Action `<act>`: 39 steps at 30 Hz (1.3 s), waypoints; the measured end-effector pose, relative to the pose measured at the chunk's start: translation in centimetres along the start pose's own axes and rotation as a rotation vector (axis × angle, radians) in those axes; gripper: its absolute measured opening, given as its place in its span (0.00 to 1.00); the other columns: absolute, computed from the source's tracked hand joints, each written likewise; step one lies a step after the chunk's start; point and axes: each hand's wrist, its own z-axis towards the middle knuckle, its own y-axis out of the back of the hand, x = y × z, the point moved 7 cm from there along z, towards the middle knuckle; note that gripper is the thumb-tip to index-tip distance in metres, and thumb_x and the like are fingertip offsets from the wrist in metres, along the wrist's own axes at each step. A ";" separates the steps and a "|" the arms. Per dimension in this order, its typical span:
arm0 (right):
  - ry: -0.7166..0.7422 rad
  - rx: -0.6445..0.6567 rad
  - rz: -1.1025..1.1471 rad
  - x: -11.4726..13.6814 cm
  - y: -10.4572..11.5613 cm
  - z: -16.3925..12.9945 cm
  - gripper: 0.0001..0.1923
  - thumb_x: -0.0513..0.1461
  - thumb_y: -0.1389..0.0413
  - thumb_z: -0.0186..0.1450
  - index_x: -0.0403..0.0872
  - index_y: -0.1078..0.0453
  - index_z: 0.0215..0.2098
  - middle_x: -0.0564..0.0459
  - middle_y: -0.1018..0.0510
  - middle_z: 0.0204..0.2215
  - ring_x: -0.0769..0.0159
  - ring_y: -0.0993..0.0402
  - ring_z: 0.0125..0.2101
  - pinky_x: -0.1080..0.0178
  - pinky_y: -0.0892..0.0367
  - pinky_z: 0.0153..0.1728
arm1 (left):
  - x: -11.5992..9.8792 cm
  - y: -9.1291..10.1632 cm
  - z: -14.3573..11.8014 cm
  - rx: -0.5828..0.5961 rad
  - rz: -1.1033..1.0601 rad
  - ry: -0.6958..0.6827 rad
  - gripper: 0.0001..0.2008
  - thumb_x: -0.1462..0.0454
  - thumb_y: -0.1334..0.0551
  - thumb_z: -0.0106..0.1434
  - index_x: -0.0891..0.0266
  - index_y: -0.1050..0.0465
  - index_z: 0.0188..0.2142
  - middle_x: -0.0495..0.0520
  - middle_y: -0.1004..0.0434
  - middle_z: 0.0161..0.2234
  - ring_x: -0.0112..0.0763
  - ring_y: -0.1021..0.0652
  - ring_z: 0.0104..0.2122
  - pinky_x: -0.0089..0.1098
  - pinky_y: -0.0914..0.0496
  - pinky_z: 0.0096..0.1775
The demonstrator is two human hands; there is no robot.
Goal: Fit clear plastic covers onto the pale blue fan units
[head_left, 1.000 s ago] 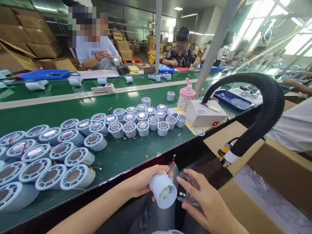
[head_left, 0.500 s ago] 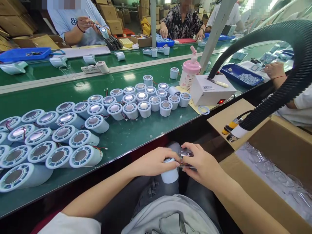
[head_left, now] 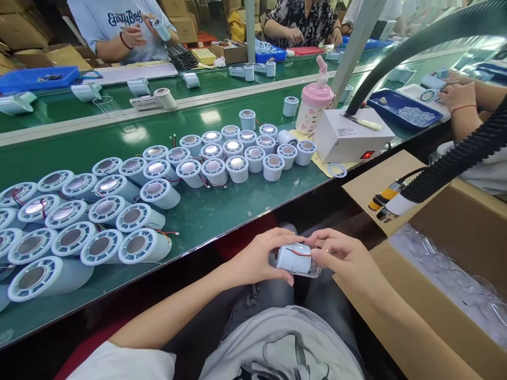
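A pale cylinder (head_left: 295, 258) is gripped at both ends — left hand (head_left: 259, 258), right hand (head_left: 343, 258) — below the green belt (head_left: 206, 221).

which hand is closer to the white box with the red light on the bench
Right. The right hand sits below the white box, toward the bench's near edge, gripping the pale cylinder. The left hand holds the cylinder's other side, farther left.

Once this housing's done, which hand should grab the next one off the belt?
Probably left. The left hand sits nearer the light-blue housings lying on the green belt. The right hand is on the cardboard box side.
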 end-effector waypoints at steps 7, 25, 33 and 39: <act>0.092 0.111 0.123 0.0 -0.1 -0.4 0.06 0.42 0.34 0.57 0.50 0.23 0.31 0.47 0.28 0.55 0.49 0.31 0.54 0.55 0.28 0.46 | 0.9 -1.0 -0.7 0.025 -0.427 0.244 0.34 0.62 0.28 0.50 0.58 0.35 0.56 0.56 0.26 0.47 0.34 0.23 0.42 0.35 0.25 0.43; 0.137 0.227 -0.117 0.0 -0.3 -3.4 0.20 0.39 0.41 0.65 0.55 0.36 0.54 0.50 0.29 0.52 0.56 0.29 0.51 0.56 0.28 0.49 | -2.0 -0.8 -1.7 0.110 -0.332 0.047 0.38 0.66 0.28 0.51 0.50 0.37 0.60 0.56 0.33 0.60 0.41 0.28 0.56 0.39 0.30 0.54; 0.001 0.264 0.090 -0.9 -0.6 -3.2 0.17 0.41 0.43 0.66 0.53 0.37 0.53 0.50 0.28 0.47 0.60 0.28 0.44 0.59 0.28 0.44 | -2.0 -1.0 -1.8 0.104 -0.246 0.022 0.38 0.66 0.28 0.51 0.51 0.38 0.61 0.57 0.34 0.60 0.42 0.29 0.56 0.39 0.30 0.53; -0.069 0.278 0.242 -1.3 -1.0 -3.0 0.13 0.42 0.44 0.67 0.53 0.36 0.50 0.52 0.27 0.41 0.63 0.29 0.40 0.62 0.29 0.39 | -2.0 -0.9 -1.9 0.095 -0.197 0.012 0.38 0.65 0.29 0.52 0.52 0.38 0.61 0.58 0.34 0.60 0.43 0.30 0.57 0.38 0.29 0.52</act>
